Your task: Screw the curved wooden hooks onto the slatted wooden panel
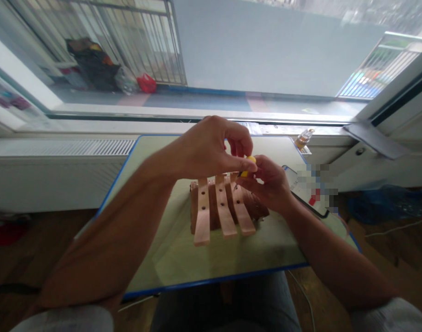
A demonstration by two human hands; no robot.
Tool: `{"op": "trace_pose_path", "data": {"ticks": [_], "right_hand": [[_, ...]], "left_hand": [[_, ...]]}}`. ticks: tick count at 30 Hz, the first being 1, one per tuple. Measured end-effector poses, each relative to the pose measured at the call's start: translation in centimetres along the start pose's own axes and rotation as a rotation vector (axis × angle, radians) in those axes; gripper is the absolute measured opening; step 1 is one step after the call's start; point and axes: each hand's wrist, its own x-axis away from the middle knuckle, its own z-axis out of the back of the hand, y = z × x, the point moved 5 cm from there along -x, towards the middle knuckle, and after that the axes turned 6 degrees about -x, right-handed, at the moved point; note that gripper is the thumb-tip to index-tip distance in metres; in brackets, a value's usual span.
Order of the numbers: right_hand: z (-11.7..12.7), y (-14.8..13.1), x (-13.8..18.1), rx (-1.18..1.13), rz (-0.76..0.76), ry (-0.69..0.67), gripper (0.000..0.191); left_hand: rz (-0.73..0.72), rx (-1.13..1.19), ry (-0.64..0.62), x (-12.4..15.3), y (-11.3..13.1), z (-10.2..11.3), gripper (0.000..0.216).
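Note:
My left hand [218,147] reaches in from the left, its thumb and index finger closed on the top of a small yellow-and-black screwdriver [244,173]. My right hand [271,184] grips the same tool from the right, its fingertips close to the left thumb. The screwdriver slants down toward the rightmost of three pale wooden slats [222,210]; whether its tip touches the wood I cannot tell. Each slat has dark round holes or screw heads. They lie side by side across a brown base piece [214,221], and my hands hide their far ends.
The pale table [162,258] has a blue edge. On its right side lies a phone [302,193], partly blurred out. A small glass bottle [304,137] stands near the back right corner. Behind the table are a radiator [59,180] and a window sill.

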Motion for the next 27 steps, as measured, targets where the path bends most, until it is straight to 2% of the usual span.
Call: {"op": "trace_pose_path", "data": {"ticks": [7, 11, 24, 27], "right_hand": [[-0.1, -0.9, -0.2, -0.07, -0.019, -0.082, 0.022], [0.0, -1.2, -0.2, -0.061, 0.015, -0.056, 0.014], [-0.1, -0.3, -0.1, -0.008, 0.013, 0.037, 0.025], [-0.3, -0.4, -0.1, -0.034, -0.005, 0.021, 0.025]], "left_hand": [[-0.056, 0.007, -0.012, 0.2, 0.5, 0.2, 0.016], [-0.056, -0.016, -0.026, 0.2, 0.5, 0.3, 0.02], [-0.022, -0.024, 0.02, 0.1, 0.0, 0.2, 0.019], [-0.023, -0.017, 0.007, 0.1, 0.0, 0.2, 0.018]]}}
